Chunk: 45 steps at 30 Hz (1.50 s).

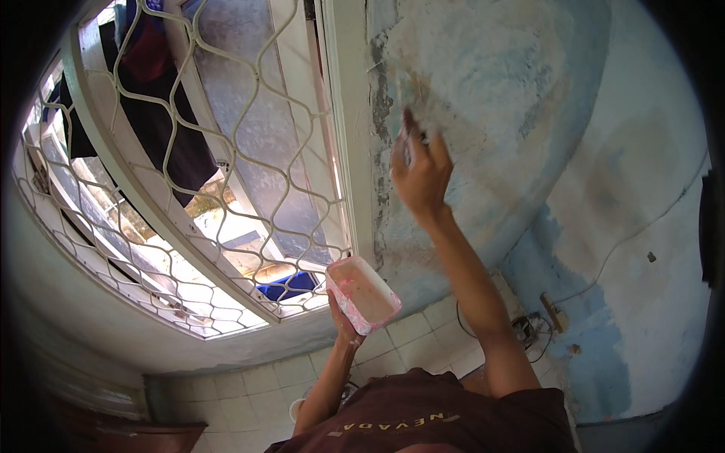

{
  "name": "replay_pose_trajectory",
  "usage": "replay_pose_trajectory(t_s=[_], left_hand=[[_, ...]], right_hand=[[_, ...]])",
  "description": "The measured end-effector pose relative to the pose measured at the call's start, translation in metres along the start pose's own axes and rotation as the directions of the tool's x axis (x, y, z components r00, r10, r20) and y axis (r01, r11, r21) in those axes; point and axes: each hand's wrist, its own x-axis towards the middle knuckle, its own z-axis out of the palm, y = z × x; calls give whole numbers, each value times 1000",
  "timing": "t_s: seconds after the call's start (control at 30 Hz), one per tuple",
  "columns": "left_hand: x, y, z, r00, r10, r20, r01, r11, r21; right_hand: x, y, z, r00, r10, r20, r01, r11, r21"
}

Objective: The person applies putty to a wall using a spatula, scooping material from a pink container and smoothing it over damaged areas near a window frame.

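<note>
My left hand (344,323) grips a rectangular plastic tub (352,311) from below and the side, beside the window's lower corner. Pink and white smears coat the tub's outside, and a pale beige-pink layer covers its inside. Up against the patchy wall (476,98), right of the window frame, my right hand (424,170) is raised with its fingers closed in a pinch. Motion smears the fingertips, so what they hold, if anything, cannot be made out. Around that hand the wall shows pale blue paint, whitish patches and a rough grey strip along the frame.
A cream window grille (234,124) of wavy bars fills the left, with open window panes and dark cloth (162,121) behind it. Pale floor tiles (423,351) lie below. At right, a thin cable (615,249) runs down the wall to tangled wires (532,332).
</note>
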Motion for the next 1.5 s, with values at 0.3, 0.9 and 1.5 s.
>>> replay_pose_trajectory(t_s=[0.3,0.9,1.5], left_hand=[[4,0,7,999,46,22,-46,999,3],[14,-11,-9,996,-24,84,27,999,-36],[6,-27,-6,997,-63,35,64,998,-25]], right_hand=[[5,-28,34,970,-198,143,201,980,-5],[88,56,-3,955,-279,100,293,939,-181],[7,105,-18,999,-47,26,50,990,-131]])
